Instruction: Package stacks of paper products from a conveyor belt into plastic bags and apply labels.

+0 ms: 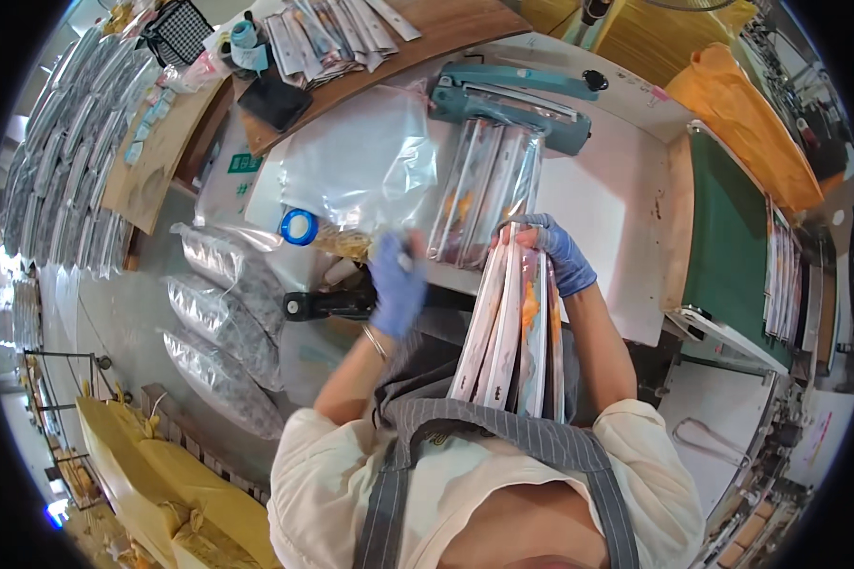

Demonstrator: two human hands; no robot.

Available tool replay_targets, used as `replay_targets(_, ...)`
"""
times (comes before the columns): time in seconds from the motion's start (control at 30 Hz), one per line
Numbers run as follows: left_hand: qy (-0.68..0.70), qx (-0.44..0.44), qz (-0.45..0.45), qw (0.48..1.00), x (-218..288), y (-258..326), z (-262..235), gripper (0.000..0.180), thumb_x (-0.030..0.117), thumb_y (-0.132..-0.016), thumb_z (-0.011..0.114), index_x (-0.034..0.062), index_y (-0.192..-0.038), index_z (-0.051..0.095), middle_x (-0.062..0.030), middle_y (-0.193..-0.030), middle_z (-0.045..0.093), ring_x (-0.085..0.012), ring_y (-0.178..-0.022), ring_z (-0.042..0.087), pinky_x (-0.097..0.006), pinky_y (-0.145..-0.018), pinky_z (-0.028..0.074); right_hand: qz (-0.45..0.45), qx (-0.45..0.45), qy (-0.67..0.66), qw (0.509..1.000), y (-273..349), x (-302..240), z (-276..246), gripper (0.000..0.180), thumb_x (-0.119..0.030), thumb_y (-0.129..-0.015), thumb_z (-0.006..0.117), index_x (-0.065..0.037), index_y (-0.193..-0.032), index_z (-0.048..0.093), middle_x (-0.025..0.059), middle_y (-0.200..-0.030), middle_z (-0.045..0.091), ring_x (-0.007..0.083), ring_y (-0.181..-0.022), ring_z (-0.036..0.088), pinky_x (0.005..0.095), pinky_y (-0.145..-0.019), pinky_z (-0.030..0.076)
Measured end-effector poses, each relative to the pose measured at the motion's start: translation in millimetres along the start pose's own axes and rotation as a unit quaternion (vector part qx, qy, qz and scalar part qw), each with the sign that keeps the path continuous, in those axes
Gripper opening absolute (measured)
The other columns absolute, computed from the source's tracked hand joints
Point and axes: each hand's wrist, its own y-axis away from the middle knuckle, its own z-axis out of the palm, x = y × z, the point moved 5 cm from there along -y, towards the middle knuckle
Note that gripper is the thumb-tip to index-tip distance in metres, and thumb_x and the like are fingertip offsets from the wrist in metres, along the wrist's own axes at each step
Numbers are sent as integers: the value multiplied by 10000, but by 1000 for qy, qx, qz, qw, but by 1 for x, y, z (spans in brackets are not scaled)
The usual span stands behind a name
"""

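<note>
My right hand [558, 254], in a blue glove with bare fingertips, grips the top end of a bundle of long flat printed packets [510, 332]. The packets spread apart toward my apron, showing white edges and orange patches. My left hand [396, 284], gloved alike, is smeared by motion and its fingers cannot be made out. It is near a clear jar [343, 242] with a blue lid, lying on its side. Similar packets in clear plastic [484, 194] rest beyond my right hand, against a teal heat sealer [517, 100]. A stack of clear plastic bags [356, 156] lies left of them.
More printed packets [327, 38] and a black tray [273, 100] sit on a wooden board [446, 33] at the back. Filled clear bags [223, 318] lie on the left, with tall stacks [76, 161] behind. A green panel [726, 232] stands on the right. Yellow sacks [161, 484] are at lower left.
</note>
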Motion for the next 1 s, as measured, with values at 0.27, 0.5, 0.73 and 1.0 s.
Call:
replay_targets(0.27,-90,-104,196,971,-118,-140,-37,164,58,-711,667,93,-826,556,-94,-827,553,-248,-694,556,-312,-633,449,1,29,6,1000,-16,19,9,281,-202,-689,614,35,-841,610,189,-853,625,301,-821,631,380,-787,508)
replay_targets(0.5,-124,-100,162,974,-113,-136,-27,140,146,-698,679,78,-722,560,-94,-673,525,-270,-658,527,-358,-627,426,14,8,76,997,-29,26,20,286,-196,-749,571,44,-884,648,127,-857,656,199,-806,625,286,-786,475)
replay_targets(0.73,-4,-209,114,971,7,-60,18,124,140,-834,555,26,-785,565,-198,-698,566,-333,-574,494,-358,-560,434,29,3,181,983,-64,32,54,263,-281,-767,642,-22,-810,651,20,-691,590,92,-639,534,221,-605,425)
replay_targets(1.0,173,-104,-129,971,-34,-68,-60,231,245,-867,532,35,-784,581,-95,-725,590,-162,-596,533,-302,-558,417,5,28,182,983,-68,35,14,219,-207,-755,627,10,-772,660,51,-675,622,108,-637,576,218,-617,445)
